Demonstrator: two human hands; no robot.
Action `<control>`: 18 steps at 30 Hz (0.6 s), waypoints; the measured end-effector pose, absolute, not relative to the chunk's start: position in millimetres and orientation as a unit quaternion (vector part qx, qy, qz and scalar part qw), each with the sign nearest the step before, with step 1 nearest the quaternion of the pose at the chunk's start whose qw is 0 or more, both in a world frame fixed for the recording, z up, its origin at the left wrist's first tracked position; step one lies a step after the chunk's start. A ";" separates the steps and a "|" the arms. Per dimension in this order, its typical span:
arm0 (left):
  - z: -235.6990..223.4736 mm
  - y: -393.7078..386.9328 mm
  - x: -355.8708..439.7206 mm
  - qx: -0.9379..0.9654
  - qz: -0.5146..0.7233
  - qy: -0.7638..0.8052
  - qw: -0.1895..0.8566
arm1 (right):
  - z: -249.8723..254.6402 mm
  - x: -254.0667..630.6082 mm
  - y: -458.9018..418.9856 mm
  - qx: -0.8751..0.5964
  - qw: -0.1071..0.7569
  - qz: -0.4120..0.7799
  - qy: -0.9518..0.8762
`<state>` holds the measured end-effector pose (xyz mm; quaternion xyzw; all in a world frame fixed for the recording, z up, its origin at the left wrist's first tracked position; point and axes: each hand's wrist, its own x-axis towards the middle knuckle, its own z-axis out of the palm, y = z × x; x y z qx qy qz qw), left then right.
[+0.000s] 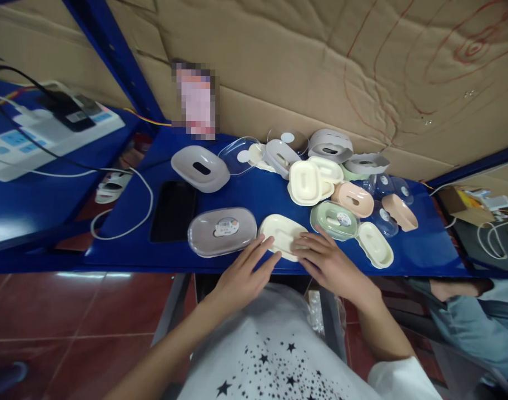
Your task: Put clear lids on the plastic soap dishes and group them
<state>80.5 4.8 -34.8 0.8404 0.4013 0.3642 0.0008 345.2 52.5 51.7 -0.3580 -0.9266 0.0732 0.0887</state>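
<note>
A cream oval soap-dish tray (281, 232) lies near the front edge of the blue table (262, 197). My left hand (245, 272) rests at its left end, fingers stretched out and touching it. Over the tray's right end lies my right hand (327, 261), its fingers flat and spread. Left of the tray sits a grey soap box with a clear lid and a sticker (222, 230). A green soap box with a clear lid (334, 220) sits just right of the tray.
Several more soap-dish parts in cream, pink, grey and clear plastic crowd the table's back and right (320, 172). A black phone (173, 211) lies at the left with a white cable (124, 222). Cardboard backs the table. Another person's knee (462, 303) shows at the right.
</note>
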 end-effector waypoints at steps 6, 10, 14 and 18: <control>-34.5 6.5 86.3 0.865 0.330 0.378 -0.002 | 74.0 300.8 164.7 -0.346 0.110 0.008 -0.932; -31.1 5.8 82.9 0.858 0.358 0.368 0.015 | 59.4 237.6 243.9 -0.335 0.016 -0.022 -0.942; -27.3 5.5 80.9 0.858 0.360 0.366 0.013 | 51.1 216.4 255.1 -0.388 0.005 -0.036 -0.921; -26.9 6.6 81.7 0.856 0.365 0.366 0.011 | 49.5 242.8 221.1 -0.585 0.049 -0.102 -0.803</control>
